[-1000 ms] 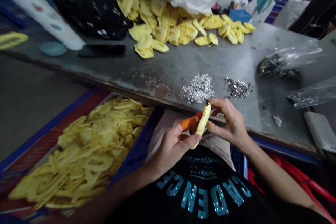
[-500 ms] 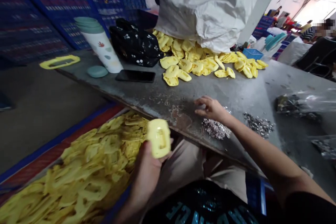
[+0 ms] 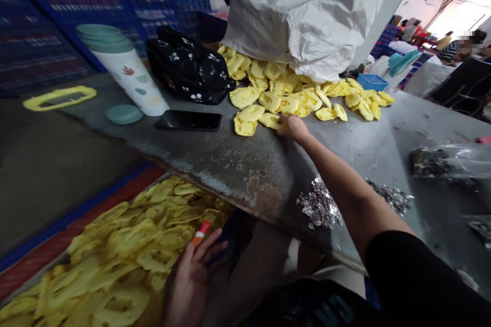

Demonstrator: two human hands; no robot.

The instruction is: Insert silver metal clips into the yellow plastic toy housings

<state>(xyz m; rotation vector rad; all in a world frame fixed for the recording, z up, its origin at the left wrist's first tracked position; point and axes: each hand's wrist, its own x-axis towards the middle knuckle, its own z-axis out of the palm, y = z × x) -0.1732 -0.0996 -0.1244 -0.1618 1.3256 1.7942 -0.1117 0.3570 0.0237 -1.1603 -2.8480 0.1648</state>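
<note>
My right hand (image 3: 293,127) reaches across the table, its fingers closed on the end of a yellow plastic part (image 3: 269,121) at the front of a loose pile (image 3: 284,89). Below the table edge, my left hand (image 3: 199,260) has its fingers apart, over a bin full of flat yellow plastic pieces (image 3: 126,255). A small red, white and orange item (image 3: 201,233) shows at its fingertips; whether it is worn or lies behind them I cannot tell. Under my right forearm lies a heap of small shiny metal pieces (image 3: 319,204).
A large white sack (image 3: 299,10) stands behind the pile. To the left are a phone (image 3: 190,120), a tumbler (image 3: 130,74), its teal lid (image 3: 124,114), a black patterned bag (image 3: 190,66) and a yellow frame (image 3: 61,98). Clear plastic bags (image 3: 448,161) lie right. People sit far off.
My right hand has moved from beside the metal pieces forward to the yellow pile. My left hand has let go of the yellow part it held and has dropped lower left.
</note>
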